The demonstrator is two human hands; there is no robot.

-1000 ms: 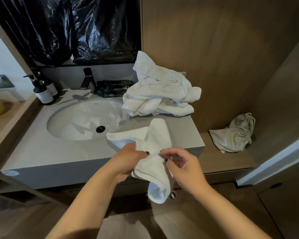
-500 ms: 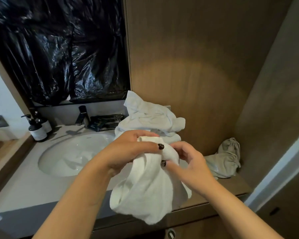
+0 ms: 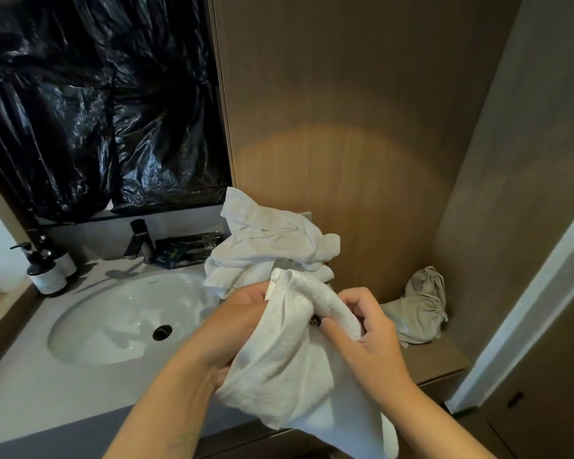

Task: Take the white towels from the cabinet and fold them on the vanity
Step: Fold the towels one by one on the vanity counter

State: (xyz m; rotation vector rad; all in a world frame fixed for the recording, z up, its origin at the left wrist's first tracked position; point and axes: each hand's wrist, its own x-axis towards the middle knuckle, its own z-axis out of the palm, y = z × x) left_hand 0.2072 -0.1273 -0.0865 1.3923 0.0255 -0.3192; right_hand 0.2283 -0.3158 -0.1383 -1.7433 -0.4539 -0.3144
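Both hands hold one small white terry towel point(image 3: 289, 352) in the air, above the front edge of the grey stone counter point(image 3: 47, 385). The left hand point(image 3: 242, 329) has its grip closed on the towel's upper left part, and a white label sticks out just above its fingers. The right hand point(image 3: 362, 329) pinches the rolled top edge of the same towel from the right side. Most of the cloth hangs below and between the two grips, down past the counter edge. Behind the hands, a crumpled pile of white towels point(image 3: 272, 246) lies on the counter, just right of the oval white sink point(image 3: 113, 326). A beige cloth bag point(image 3: 418, 309) lies on the lower wooden shelf point(image 3: 438, 359) to the right.
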